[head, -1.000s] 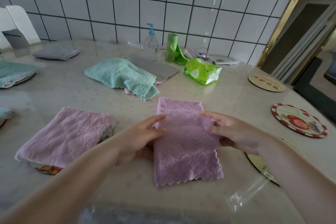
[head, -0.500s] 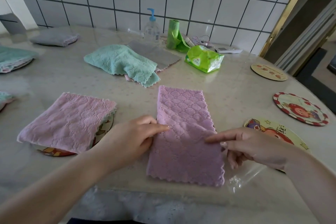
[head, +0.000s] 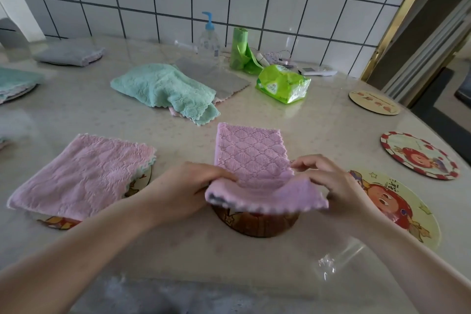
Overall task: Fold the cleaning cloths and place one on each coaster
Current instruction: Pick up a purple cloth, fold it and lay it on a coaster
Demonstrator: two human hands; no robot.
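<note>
A long purple cloth [head: 251, 155] lies in front of me, its near end lifted and curled toward the far end. My left hand [head: 188, 191] pinches the near left corner and my right hand [head: 328, 183] pinches the near right corner. Under the raised end a round coaster [head: 254, 223] shows. To the left a folded pink cloth [head: 81, 176] covers another coaster [head: 58, 222]. An unfolded mint cloth [head: 165, 86] lies on a grey cloth [head: 219, 76] further back. Bare coasters sit at my right: a yellow coaster [head: 397, 206], a red-rimmed coaster [head: 418, 155] and a tan coaster [head: 373, 102].
A folded grey cloth [head: 70, 52] and a mint cloth [head: 15, 81] rest on coasters at the far left. A pump bottle [head: 209, 38], a green bag roll [head: 239, 48] and a green tissue pack [head: 283, 83] stand by the tiled wall. The table edge curves away at right.
Both hands slid down from the cloth's middle to its near end, took hold of the corners and lifted them, uncovering the coaster beneath.
</note>
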